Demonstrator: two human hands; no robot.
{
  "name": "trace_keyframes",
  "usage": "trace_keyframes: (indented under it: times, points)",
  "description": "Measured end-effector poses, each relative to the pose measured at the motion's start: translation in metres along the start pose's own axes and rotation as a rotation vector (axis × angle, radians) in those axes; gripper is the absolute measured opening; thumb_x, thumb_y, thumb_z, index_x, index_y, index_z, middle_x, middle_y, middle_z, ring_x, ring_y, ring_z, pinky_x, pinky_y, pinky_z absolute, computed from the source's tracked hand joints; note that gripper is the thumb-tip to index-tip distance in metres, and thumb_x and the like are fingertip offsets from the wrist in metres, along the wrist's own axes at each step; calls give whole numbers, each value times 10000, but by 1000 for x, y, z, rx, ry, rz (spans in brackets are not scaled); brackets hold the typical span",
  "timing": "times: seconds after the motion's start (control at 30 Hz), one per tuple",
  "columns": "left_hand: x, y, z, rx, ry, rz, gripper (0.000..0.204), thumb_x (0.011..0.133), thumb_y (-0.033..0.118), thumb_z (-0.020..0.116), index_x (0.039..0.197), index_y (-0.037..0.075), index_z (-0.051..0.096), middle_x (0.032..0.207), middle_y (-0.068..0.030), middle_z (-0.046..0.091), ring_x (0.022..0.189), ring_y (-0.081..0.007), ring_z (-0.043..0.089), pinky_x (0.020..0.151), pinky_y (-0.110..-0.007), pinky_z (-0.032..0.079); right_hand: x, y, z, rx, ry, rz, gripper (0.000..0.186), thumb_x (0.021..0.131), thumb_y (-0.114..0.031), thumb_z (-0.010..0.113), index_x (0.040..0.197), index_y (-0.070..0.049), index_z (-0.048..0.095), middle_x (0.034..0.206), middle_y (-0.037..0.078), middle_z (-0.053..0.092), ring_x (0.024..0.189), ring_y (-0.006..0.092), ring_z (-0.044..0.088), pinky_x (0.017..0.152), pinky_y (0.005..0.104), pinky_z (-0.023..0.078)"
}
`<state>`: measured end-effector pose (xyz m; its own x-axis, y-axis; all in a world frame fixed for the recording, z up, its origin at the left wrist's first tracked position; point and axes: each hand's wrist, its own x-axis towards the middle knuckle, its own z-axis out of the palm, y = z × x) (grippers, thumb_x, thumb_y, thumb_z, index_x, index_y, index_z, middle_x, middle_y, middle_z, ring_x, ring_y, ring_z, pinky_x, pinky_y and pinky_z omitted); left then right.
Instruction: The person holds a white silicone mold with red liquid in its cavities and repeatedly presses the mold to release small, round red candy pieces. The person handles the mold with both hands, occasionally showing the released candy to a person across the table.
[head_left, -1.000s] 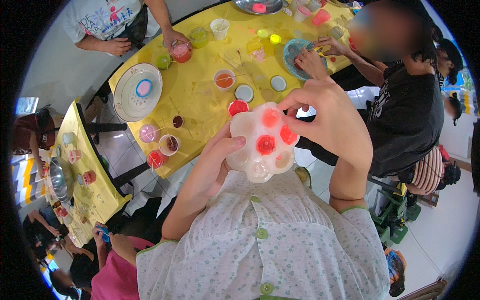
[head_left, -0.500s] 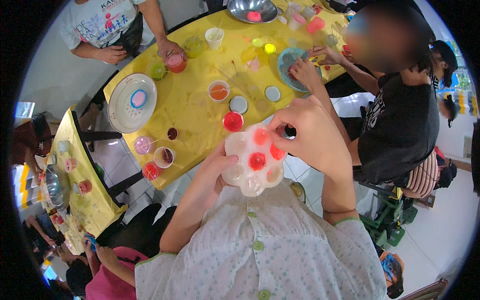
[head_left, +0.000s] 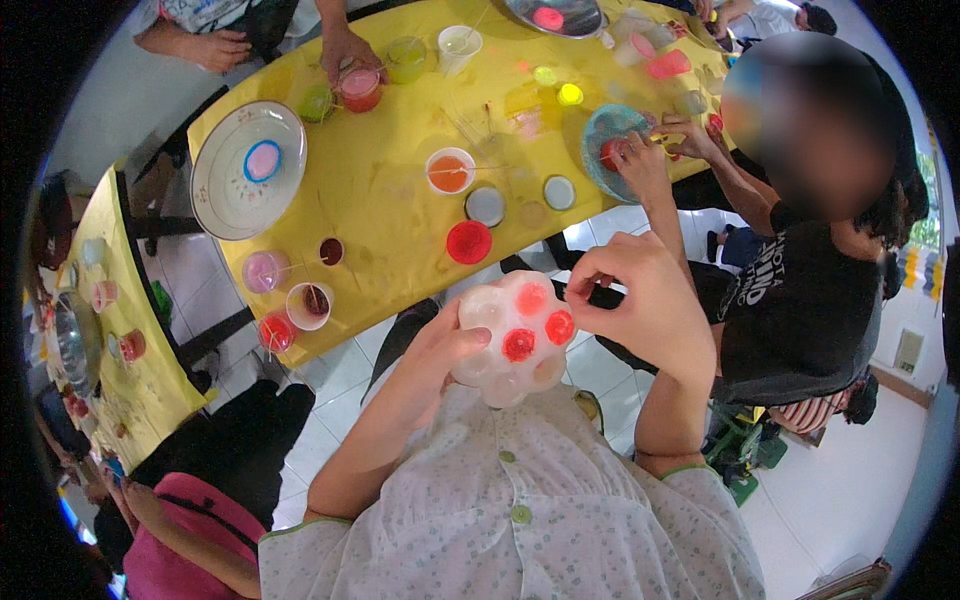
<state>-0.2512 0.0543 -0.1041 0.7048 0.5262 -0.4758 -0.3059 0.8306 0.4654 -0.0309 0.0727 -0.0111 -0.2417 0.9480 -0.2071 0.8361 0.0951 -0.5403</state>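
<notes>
My left hand [head_left: 440,350] grips a translucent white flower-shaped mold [head_left: 492,362] with round cavities, its thumb lying over the left rim. Several cavities hold red or pinkish material; others look pale. My right hand [head_left: 655,305] is bent beside the mold's right edge, thumb and forefinger pinched into a ring. Whatever is between those fingertips, if anything, is too small to make out. Beyond the mold, on the yellow-covered table [head_left: 395,215], are a red-filled round container [head_left: 469,242] and a white cup of orange liquid [head_left: 450,171].
A decorated white basin [head_left: 225,205] holds a blue-rimmed pink piece. Cups with sticks, including a white cup with dark contents [head_left: 309,305], stand by the near left edge. At right, a co-worker's hands work over a turquoise basin [head_left: 590,150]. Another person's hand [head_left: 350,55] holds a red cup.
My right hand's pinched fingers have drawn from over the mold's red cavities to its right edge. The mold stays in my left hand. The whole view has shifted slightly.
</notes>
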Motion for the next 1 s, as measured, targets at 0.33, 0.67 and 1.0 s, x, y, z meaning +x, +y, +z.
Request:
trace_keyframes:
  times: [0.33, 0.67, 1.0]
  points:
    - [-14, 6, -22, -85, 236, 61, 597, 835, 228, 577, 1361, 19, 387, 1288, -89, 511, 1191, -180, 493, 989, -309, 397, 62, 122, 54, 65, 444, 217, 180, 760, -145, 706, 808, 25, 670, 722, 117, 669, 640, 194, 636, 599, 296, 489]
    - [-23, 7, -21, -112, 273, 67, 598, 838, 238, 575, 1358, 13, 383, 1297, -95, 501, 1200, -184, 488, 996, -313, 393, 142, 197, 125, -173, 457, 359, 145, 781, -137, 639, 803, 2, 674, 772, 185, 671, 749, 344, 660, 707, 417, 517]
    - [-23, 14, -9, -80, 222, 60, 595, 845, 244, 580, 1360, 20, 383, 1300, -86, 501, 1200, -175, 491, 1000, -308, 390, 96, 157, 98, 98, 339, 175, 285, 827, -70, 602, 1107, -36, 640, 1022, 147, 666, 866, 234, 649, 761, 332, 503]
